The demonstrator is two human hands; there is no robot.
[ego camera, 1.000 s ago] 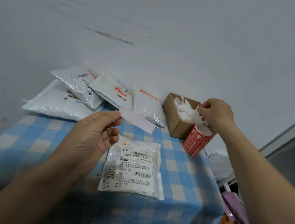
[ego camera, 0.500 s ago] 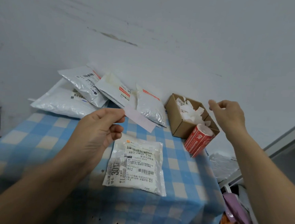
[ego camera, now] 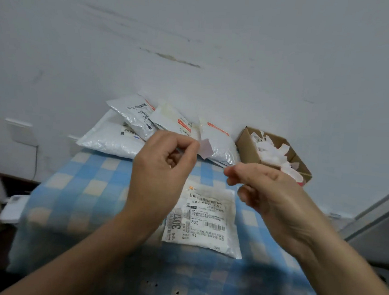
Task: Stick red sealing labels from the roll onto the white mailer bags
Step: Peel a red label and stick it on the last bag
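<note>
My left hand (ego camera: 164,168) is raised over the table and pinches one end of a peeled label (ego camera: 205,148), whose pale back side faces me. My right hand (ego camera: 264,192) hovers just to its right with loosely curled fingers. Its index finger and thumb point at the label's free end without touching it and hold nothing. Below both hands a white mailer bag (ego camera: 206,222) with a printed shipping slip lies flat on the blue checked cloth (ego camera: 88,185). The red label roll (ego camera: 299,180) is mostly hidden behind my right hand.
Several white mailer bags (ego camera: 119,139) with red labels are piled against the wall at the back. A brown cardboard box (ego camera: 247,144) of white backing scraps stands at the back right. A grey panel (ego camera: 378,229) lies beyond the table's right edge, and white devices (ego camera: 14,207) sit low on the left.
My right hand left the box and roll and swung left toward the label. My left hand rose and turned, so the label now points away behind its fingers.
</note>
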